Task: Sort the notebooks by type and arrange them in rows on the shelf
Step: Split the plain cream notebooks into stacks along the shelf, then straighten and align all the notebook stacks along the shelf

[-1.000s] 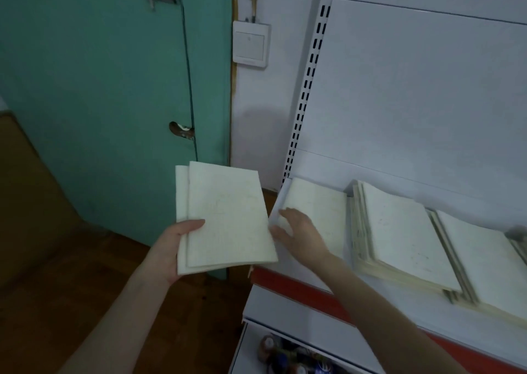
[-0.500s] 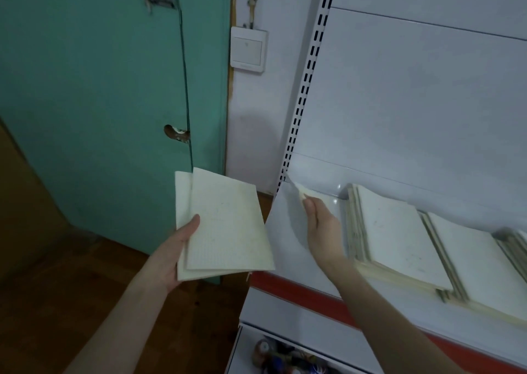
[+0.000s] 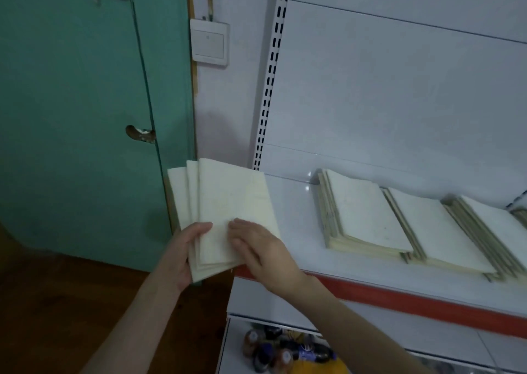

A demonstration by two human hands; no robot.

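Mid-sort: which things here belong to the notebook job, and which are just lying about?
Job: fanned notebooks in the left hand, right hand resting on them, stacked notebooks, shelf.
Lying about: bottles below, light switch, green door.

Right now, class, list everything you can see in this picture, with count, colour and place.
held notebooks: three, cream, fanned, by the shelf's left end
notebook stacks: at least three, cream, in a row on the shelf
shelf: one, white, red front edge, right
door: one, green, left
switch: one, white, wall beside door
bottles: several, dark, lower shelf
left grip: holds the fan's lower left
right grip: fingers on top notebook
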